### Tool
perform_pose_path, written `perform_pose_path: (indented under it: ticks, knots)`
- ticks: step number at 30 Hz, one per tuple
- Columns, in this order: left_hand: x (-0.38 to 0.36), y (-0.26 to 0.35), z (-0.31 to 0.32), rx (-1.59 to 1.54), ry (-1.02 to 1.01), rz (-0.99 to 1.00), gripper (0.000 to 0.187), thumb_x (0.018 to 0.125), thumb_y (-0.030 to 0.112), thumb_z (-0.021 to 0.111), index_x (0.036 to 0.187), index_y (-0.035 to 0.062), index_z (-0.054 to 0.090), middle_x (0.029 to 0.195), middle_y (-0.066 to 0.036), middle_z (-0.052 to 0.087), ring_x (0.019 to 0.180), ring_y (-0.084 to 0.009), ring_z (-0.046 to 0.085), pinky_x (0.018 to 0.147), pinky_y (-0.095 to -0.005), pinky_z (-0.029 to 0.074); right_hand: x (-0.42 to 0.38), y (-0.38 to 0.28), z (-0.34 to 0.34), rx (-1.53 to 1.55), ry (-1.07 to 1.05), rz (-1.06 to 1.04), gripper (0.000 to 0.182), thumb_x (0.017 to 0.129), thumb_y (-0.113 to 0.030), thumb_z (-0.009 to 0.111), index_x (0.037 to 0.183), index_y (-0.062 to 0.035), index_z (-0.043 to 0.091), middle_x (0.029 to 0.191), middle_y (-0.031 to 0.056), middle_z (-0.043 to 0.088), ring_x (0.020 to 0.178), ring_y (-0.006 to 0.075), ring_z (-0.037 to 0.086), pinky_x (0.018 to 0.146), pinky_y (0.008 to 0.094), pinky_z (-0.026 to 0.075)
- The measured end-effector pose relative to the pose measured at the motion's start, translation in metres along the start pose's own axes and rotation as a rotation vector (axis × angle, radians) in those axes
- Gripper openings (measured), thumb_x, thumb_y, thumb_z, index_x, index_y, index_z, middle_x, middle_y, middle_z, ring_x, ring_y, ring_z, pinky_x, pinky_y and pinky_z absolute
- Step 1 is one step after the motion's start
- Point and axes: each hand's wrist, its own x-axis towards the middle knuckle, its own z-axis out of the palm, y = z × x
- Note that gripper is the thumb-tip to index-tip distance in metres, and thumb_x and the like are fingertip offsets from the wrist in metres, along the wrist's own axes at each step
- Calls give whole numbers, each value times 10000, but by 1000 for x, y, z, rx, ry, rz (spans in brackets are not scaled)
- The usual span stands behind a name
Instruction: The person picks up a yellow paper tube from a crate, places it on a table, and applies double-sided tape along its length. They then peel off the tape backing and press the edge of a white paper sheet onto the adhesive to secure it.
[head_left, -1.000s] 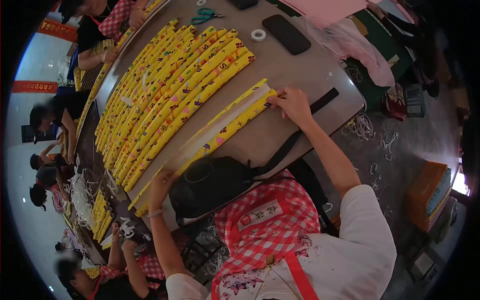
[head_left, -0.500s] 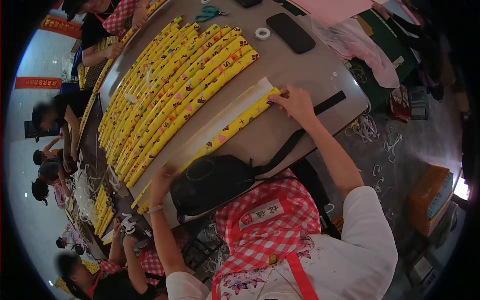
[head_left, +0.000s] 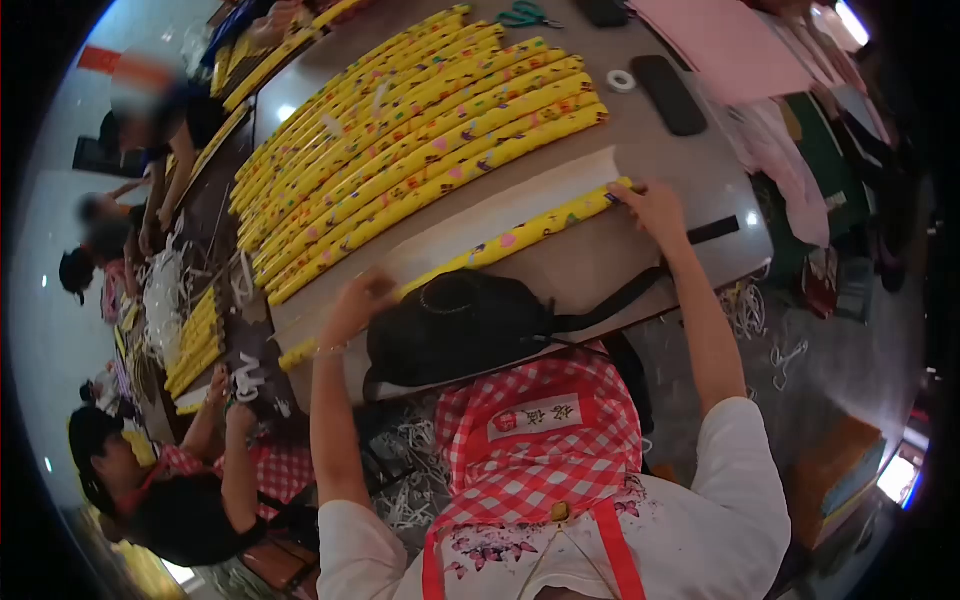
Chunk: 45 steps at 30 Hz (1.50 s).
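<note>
A long yellow patterned roll (head_left: 520, 233) lies slantwise in front of me, with a strip of its white inner side (head_left: 500, 205) spread flat on the table along its far edge. My right hand (head_left: 655, 212) is closed on the roll's right end, thumb and fingers pinching it. Farther left, my left hand (head_left: 362, 300) is over the roll near its left part; its fingers are smeared by motion. Just below the roll sits a black bag (head_left: 450, 325), which hides part of it. Beyond it many finished-looking yellow rolls (head_left: 420, 150) lie side by side.
A white tape ring (head_left: 620, 81), a black case (head_left: 668, 95) and green-handled scissors (head_left: 527, 14) lie at the table's far side. Pink sheets (head_left: 725, 50) cover the far right. A black strap (head_left: 620, 300) trails right from the bag. Co-workers (head_left: 170, 480) are at the left.
The view has shifted, so the table items appear farther right and higher. My left hand has moved up and right along the roll. My right hand still holds the right end.
</note>
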Motion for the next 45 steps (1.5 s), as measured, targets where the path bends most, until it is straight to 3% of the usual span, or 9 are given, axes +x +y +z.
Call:
perform_pose_path:
  ticks: [14, 16, 20, 22, 33, 37, 39, 42, 45]
  knots:
    - [5, -29, 19, 130, 233, 252, 194, 778, 236, 696, 831, 52, 725, 825, -169, 631, 820, -337, 595, 757, -421, 472, 10, -3, -2, -361, -10, -35, 648, 773, -600, 638, 822, 44, 594, 611, 107, 544, 485, 207, 547, 489, 347, 446]
    - [9, -35, 24, 97, 248, 244, 199, 777, 243, 696, 831, 54, 725, 831, -174, 631, 835, -338, 591, 766, -419, 469, 3, 1, 6, -577, 328, -222, 521, 816, -514, 634, 923, -5, 597, 863, 147, 606, 773, 266, 607, 682, 384, 475]
    - [2, -28, 17, 21, 221, 196, 216, 779, 262, 697, 853, 60, 718, 833, -169, 636, 835, -346, 604, 758, -429, 475, -31, -17, 15, -812, 410, -621, 351, 816, -334, 672, 1033, -74, 579, 1119, 112, 567, 1055, 283, 534, 873, 393, 416]
    - [3, -29, 21, -4, 206, 183, 222, 780, 266, 697, 862, 60, 712, 832, -167, 638, 830, -350, 609, 753, -433, 478, -44, -26, 19, -701, 199, -1023, 361, 767, -181, 701, 1089, -118, 552, 1178, 58, 540, 1122, 279, 503, 931, 386, 383]
    - [4, -37, 34, 187, 528, 344, 262, 781, 296, 697, 742, 37, 688, 797, -156, 625, 808, -336, 595, 740, -433, 469, -25, -35, 18, -689, -15, -836, 380, 745, -106, 687, 1102, -113, 557, 1124, 76, 582, 1096, 267, 525, 973, 394, 339]
    - [10, -31, 38, 150, 481, 383, 299, 799, 305, 682, 690, 26, 684, 795, -147, 633, 765, -326, 593, 703, -421, 470, -29, -40, 7, -761, -67, -833, 334, 769, -112, 663, 1093, -114, 579, 1118, 73, 586, 1075, 265, 534, 974, 395, 334]
    - [12, -25, 33, 77, 211, 149, 284, 826, 301, 666, 760, 25, 689, 784, -138, 639, 734, -313, 598, 684, -400, 473, -27, -35, 3, -779, -16, -859, 335, 780, -110, 650, 1105, -114, 571, 1110, 74, 587, 1059, 271, 537, 975, 400, 331]
    - [6, -19, 31, -293, 234, 196, 261, 855, 279, 646, 815, 24, 685, 775, -138, 642, 705, -294, 599, 676, -386, 476, -25, -34, -5, -798, -133, -843, 336, 808, -130, 624, 1137, -115, 560, 1098, 83, 578, 1073, 276, 521, 974, 406, 333]
    - [9, -23, 31, -190, 220, 180, 198, 837, 237, 661, 852, 42, 691, 813, -144, 645, 761, -305, 603, 707, -409, 474, -22, -24, -9, -788, -125, -840, 329, 815, -138, 620, 1137, -112, 558, 1139, 98, 551, 1088, 284, 506, 971, 409, 336]
